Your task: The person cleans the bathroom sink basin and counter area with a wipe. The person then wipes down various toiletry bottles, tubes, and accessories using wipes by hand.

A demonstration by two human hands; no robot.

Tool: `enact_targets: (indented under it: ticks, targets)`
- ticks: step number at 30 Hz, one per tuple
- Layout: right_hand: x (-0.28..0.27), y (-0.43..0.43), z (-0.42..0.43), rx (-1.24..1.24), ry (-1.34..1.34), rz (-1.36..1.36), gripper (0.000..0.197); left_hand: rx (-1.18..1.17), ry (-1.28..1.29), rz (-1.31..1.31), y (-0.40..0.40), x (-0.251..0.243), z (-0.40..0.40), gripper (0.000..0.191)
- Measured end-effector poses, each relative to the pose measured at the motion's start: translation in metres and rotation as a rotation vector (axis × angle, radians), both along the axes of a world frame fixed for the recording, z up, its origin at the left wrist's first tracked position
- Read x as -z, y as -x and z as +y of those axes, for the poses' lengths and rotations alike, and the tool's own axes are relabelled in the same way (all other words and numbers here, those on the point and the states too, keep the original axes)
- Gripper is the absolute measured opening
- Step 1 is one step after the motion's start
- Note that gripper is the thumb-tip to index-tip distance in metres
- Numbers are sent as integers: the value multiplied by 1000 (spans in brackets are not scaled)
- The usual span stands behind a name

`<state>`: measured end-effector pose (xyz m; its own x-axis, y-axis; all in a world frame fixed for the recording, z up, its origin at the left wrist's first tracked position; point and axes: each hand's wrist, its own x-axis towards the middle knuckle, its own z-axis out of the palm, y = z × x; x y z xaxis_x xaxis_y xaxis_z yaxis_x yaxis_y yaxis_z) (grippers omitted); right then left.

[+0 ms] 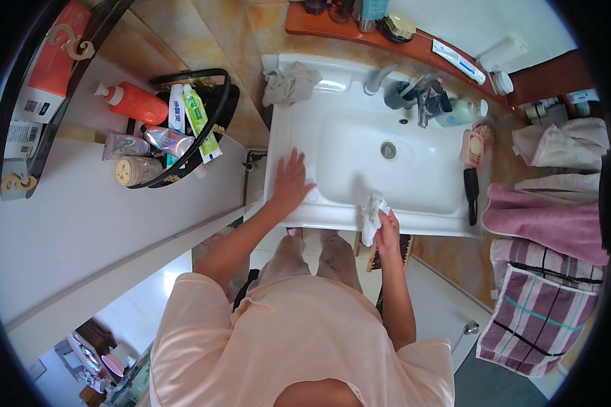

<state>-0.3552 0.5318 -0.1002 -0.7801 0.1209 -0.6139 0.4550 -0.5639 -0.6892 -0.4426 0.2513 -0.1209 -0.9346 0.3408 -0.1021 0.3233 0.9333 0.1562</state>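
My left hand (290, 180) rests with spread fingers on the left rim of a white ceramic washbasin (346, 173), holding nothing. A crumpled white cloth or tissue (371, 216) is pinched in my right hand (388, 231) over the basin's front rim. Near the middle of the basin is the round metal drain (388, 150), with a metal faucet (423, 104) behind it to the right. A crumpled grey-beige cloth (289, 85) lies on the back left corner.
A black corner rack (226, 96) at left holds toothpaste tubes and an orange pump bottle (140, 103). Along the right rim lie a pink soap dish (472, 147) and a black hairbrush (471, 196). Towels (539, 315) hang at right. A reddish shelf (310, 23) with toiletries runs behind the basin.
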Motion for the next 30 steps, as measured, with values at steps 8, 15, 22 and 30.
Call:
enact_targets:
  ticks: [8,15,22,30]
  targets:
    - [0,-20,6,61,-35,-32,28,45,-132,-102,-85,-25,-42,53]
    - [-1,-14,-3,25,-27,-18,29,17,-76,40,-34,-14,-28,59]
    - [-17,-18,-1,68,-81,-10,29,40,-120,-46,-59,-25,-49,54]
    - [-3,-22,7,48,-115,-29,28,-9,-78,39,8,-14,-37,58]
